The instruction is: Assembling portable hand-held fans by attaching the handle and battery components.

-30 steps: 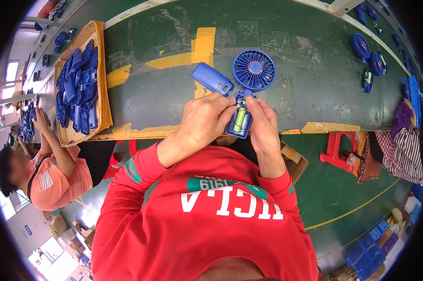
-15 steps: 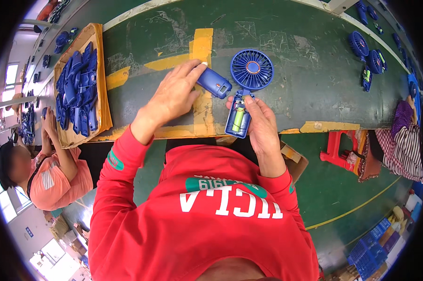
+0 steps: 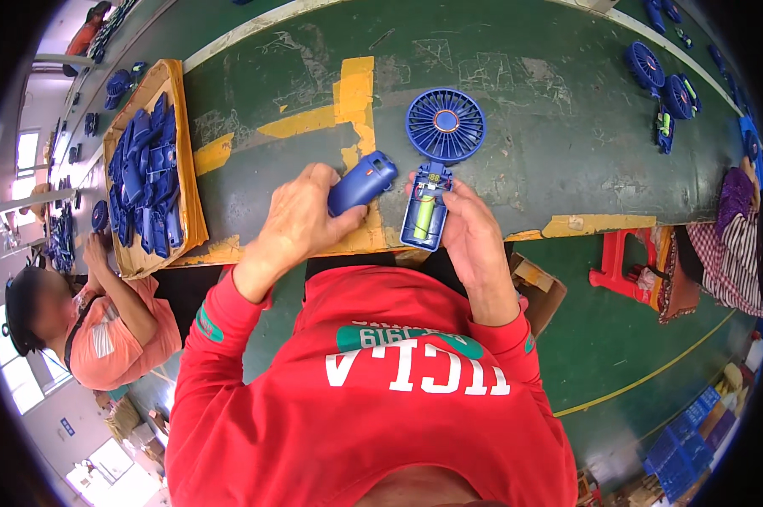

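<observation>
My left hand [image 3: 307,207] is closed on a blue handle cover [image 3: 365,182], a rounded plastic shell with a small window near its upper end. It tilts up to the right, apart from the fan. In my right hand [image 3: 473,228] is the handle of a small blue handheld fan [image 3: 446,125], its round grille pointing away from me. The handle is uncovered on top, showing a green battery cell [image 3: 424,217] and a small circuit board with a display [image 3: 434,178]. My right fingers wrap the handle's right side; part of them is hidden beneath it.
A cardboard box [image 3: 192,169] full of blue plastic shells [image 3: 142,182] stands at the left of the green table [image 3: 567,169]. More fans [image 3: 645,68] lie at the far right. One person [image 3: 111,329] sits at the left, another [image 3: 741,245] at the right. A red stool [image 3: 614,262] stands below the right edge.
My left hand has drawn the cover lower and turned it, so its window end now points up to the right. The fan's handle stays in my right hand; its display now shows lit.
</observation>
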### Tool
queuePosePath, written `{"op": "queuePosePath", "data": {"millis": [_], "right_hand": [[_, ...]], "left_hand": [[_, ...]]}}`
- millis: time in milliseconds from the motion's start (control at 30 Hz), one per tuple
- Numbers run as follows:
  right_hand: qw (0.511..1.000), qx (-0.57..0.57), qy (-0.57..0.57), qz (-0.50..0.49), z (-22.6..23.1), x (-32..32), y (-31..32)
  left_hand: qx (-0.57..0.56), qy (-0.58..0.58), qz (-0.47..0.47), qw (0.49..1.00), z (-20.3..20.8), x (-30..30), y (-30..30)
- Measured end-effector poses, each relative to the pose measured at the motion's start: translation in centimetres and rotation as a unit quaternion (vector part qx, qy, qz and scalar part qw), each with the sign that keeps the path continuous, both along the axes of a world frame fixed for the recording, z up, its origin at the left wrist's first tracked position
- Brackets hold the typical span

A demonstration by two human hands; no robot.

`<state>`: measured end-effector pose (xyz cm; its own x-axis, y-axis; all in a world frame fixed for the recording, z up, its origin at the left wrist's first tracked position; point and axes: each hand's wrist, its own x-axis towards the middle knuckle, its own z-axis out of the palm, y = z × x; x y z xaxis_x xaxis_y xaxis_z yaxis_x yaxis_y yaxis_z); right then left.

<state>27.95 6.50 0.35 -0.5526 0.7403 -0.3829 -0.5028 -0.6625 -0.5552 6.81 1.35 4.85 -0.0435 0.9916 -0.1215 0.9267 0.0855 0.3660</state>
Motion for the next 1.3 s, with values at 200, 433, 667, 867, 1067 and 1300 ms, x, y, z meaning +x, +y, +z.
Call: {"op": "queuePosePath", "data": {"millis": [200, 433, 667, 867, 1067, 1300], "right_hand": [[0.999, -0.012, 0.029, -0.009, 0.2, 0.1, -0.5], [1.000, 0.000, 0.024, 0.004, 0.7, 0.0, -0.7], [0.999, 0.006, 0.026, 0.023, 1.1, 0.1, -0.8], [0.999, 0.022, 0.003, 0.029, 1.4, 0.0, -0.8], [0.997, 0.051, -0.023, 0.049, 1.3, 0.1, -1.0], [0.993, 0.059, -0.063, 0.084, 1.9, 0.1, -1.1]], "left_hand": [[-0.042, -0.193, 0.105, 0.975, 2.6, 5.5, -1.0], [-0.018, -0.120, 0.046, 0.992, 1.5, 7.2, -1.3], [0.041, -0.068, 0.006, 0.997, 0.8, 7.6, -1.2], [0.045, -0.059, 0.004, 0.997, 0.6, 7.6, -1.2], [0.055, -0.033, -0.009, 0.998, 0.6, 7.5, -1.2], [0.053, -0.043, -0.032, 0.997, 0.1, 7.0, -1.4]]}}
